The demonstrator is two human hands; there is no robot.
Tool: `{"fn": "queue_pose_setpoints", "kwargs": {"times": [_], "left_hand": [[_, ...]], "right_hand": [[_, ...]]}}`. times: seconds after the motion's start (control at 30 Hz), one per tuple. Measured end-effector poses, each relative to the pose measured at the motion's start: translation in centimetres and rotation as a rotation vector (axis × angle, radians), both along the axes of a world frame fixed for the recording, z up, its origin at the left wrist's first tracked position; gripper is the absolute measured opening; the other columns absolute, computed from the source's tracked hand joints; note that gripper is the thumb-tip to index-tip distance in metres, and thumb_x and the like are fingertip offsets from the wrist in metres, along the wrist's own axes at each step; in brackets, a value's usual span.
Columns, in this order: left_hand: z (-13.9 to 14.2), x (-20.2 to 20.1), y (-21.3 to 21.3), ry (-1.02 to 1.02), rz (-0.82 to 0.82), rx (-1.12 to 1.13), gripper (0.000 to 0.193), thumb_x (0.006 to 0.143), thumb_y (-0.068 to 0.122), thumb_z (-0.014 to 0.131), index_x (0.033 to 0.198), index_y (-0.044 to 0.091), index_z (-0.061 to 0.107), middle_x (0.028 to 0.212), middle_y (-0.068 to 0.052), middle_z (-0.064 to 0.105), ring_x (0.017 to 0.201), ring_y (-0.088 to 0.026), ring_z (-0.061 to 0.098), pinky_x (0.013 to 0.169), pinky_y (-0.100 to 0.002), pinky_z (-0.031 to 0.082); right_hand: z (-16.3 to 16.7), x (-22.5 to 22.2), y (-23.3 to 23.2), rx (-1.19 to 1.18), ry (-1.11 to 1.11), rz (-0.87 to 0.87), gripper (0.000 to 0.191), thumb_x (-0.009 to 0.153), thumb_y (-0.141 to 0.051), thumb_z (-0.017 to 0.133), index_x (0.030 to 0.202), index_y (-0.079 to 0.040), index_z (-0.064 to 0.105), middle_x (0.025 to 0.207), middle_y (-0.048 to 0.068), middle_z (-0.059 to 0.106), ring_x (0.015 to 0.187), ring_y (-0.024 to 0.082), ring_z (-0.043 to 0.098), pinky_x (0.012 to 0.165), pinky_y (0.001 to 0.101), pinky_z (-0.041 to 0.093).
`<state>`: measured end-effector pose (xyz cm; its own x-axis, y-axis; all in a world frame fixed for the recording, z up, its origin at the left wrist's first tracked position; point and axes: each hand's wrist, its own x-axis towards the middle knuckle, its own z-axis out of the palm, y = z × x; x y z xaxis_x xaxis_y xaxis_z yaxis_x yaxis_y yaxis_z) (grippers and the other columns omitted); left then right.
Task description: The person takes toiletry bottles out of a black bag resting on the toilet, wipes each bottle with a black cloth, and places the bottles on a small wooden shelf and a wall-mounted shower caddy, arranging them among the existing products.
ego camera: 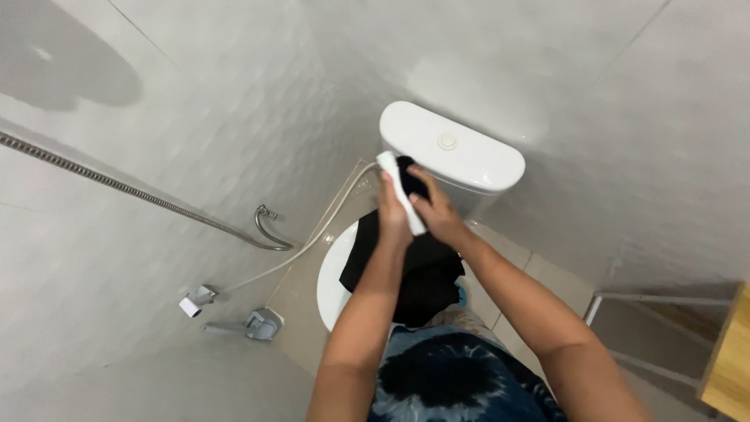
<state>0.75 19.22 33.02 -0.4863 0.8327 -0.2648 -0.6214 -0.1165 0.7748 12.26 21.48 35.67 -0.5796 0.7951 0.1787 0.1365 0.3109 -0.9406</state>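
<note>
Your blue-and-black patterned garment (457, 383) fills the bottom edge of the view, closest to the camera, with both of your forearms extending up and away from it. At the centre of the work is a white hand sprayer (401, 194), a slim wand held at a slant above the toilet, its head pointing up toward the tank. Your left hand (393, 212) is closed around the sprayer's lower-left side, fingers wrapped on its body. Your right hand (437, 212) is clamped on the sprayer from the right, fingers curled over the wand together with a black cloth (414, 270). That cloth shows behind the sprayer head and hangs down from both hands, draping over the white toilet seat (332, 285) below. A pale hose (312, 238) runs from the sprayer down and to the left toward a small valve fitting (199, 298) low on the wall. Directly behind the hands stands the white toilet tank (469, 160), with a round flush button (447, 141) on its lid. On the left wall, a ribbed metal shower hose (117, 186) crosses diagonally and ends in a curved loop. Below the valve, a grey holder (262, 323) sits at floor level. At the far right edge, note a wooden surface (730, 355) on a white metal frame (652, 298).
</note>
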Motion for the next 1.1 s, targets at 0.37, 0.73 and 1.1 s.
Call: {"fn": "queue_pose_setpoints", "kwargs": {"times": [0.37,0.73,1.1], "left_hand": [[1.9,-1.0,-5.8,-0.187,-0.183,0.228,0.045,0.107,0.034,0.038,0.146,0.013,0.048,0.133,-0.002,0.063,0.124,-0.014,0.061,0.107,-0.030,0.048],[2.9,-1.0,-9.5,-0.082,-0.197,0.269,0.053,0.103,0.012,0.053,0.154,0.004,0.042,0.141,-0.011,0.056,0.128,-0.021,0.055,0.107,-0.034,0.046],[5.7,-2.0,-14.0,0.270,-0.372,0.345,0.069,0.095,-0.001,0.066,0.157,-0.004,0.036,0.151,-0.017,0.053,0.135,-0.021,0.054,0.112,-0.035,0.045]], "right_hand": [[6.0,-0.5,-6.2,-0.213,0.094,-0.013,0.072,0.094,-0.026,0.068,0.158,-0.015,0.037,0.147,0.017,0.055,0.135,0.026,0.053,0.113,0.0379,0.042],[5.4,0.6,-10.6,-0.090,0.181,-0.156,0.067,0.086,-0.016,0.076,0.146,-0.003,0.049,0.131,0.014,0.067,0.120,0.020,0.062,0.103,0.0350,0.049],[5.0,0.4,-10.9,-0.304,0.437,-0.422,0.027,0.101,-0.018,0.070,0.117,0.004,0.070,0.102,0.007,0.072,0.087,0.013,0.065,0.077,0.0316,0.054]]}}
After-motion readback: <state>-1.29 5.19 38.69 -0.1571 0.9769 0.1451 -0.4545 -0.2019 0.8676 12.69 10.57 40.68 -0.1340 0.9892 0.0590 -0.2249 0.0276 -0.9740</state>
